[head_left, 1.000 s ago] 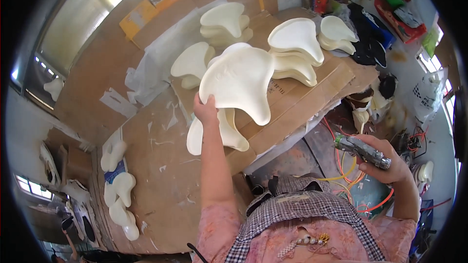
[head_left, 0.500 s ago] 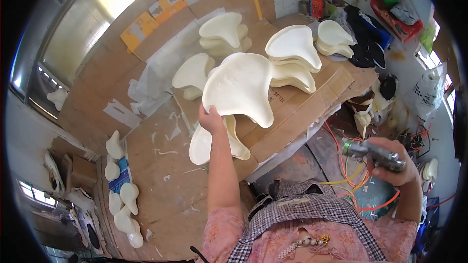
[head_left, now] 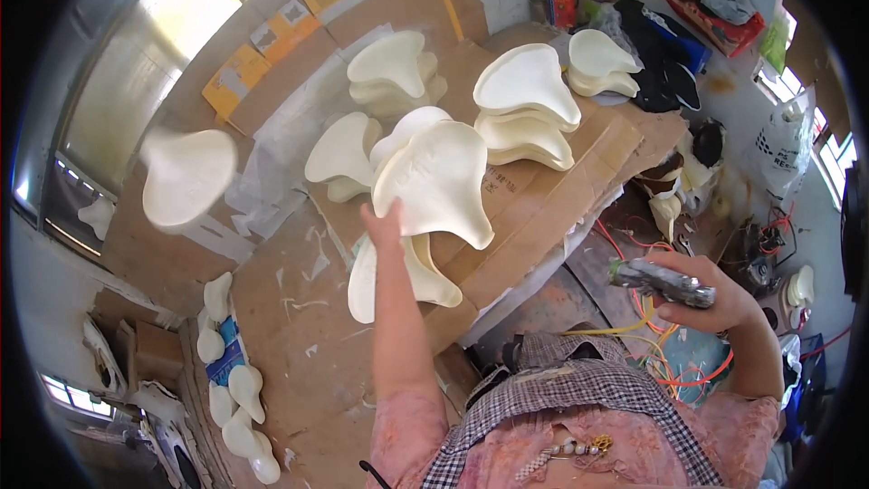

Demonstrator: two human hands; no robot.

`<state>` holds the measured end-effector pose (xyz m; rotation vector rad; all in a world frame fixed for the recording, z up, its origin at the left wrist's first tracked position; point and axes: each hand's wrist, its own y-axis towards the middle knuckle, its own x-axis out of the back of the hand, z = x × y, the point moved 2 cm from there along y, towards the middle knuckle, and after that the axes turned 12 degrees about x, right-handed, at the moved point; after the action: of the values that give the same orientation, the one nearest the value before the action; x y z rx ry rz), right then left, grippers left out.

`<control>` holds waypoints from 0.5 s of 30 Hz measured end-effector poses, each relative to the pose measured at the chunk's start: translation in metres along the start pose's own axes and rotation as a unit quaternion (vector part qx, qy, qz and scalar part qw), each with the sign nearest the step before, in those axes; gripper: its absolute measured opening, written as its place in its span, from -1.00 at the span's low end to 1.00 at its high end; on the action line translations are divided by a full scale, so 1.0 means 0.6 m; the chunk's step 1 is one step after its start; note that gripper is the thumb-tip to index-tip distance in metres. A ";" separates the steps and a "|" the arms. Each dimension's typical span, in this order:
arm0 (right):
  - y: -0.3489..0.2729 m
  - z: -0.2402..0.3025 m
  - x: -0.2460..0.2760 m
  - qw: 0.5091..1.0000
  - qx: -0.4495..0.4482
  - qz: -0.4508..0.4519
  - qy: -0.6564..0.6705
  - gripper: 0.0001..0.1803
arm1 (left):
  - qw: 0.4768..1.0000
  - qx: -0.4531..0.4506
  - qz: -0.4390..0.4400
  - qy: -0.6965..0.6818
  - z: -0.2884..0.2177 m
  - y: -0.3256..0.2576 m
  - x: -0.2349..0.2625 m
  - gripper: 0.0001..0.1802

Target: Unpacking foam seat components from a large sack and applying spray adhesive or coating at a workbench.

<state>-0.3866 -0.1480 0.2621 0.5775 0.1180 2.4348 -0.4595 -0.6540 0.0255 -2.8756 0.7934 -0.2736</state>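
while left hand [head_left: 385, 222] touches one cream shell [head_left: 441, 183], right hand [head_left: 701, 294] grips one tool [head_left: 659, 279].

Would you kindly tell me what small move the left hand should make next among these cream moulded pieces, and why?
Probably close the left hand on the lower edge of the top cream shell and lift it slightly. The open palm only touches that edge, with no grip yet. The shell leans on others on the cardboard-covered bench, and the right hand holds a grey tool beside it.
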 end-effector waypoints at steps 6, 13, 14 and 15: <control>0.013 0.009 -0.010 0.994 0.021 -0.095 -0.048 -0.41 | 0.997 -0.046 0.061 0.006 -0.006 -0.023 -0.064 -0.48; 0.003 0.028 -0.009 0.996 0.033 -0.082 -0.003 -0.34 | 0.975 0.065 0.099 -0.187 -0.074 -0.067 -0.015 -0.65; 0.002 0.015 -0.010 0.997 0.049 -0.059 -0.024 -0.35 | 0.955 0.035 0.116 -0.272 -0.087 -0.065 0.014 -0.65; 0.003 0.017 -0.008 0.997 0.044 -0.063 -0.029 -0.35 | 0.924 0.008 0.141 -0.356 -0.104 -0.057 0.034 -0.63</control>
<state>-0.3796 -0.1528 0.2700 0.6595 0.2327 2.2983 -0.4388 -0.6412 0.0952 -2.4797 0.9951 0.7484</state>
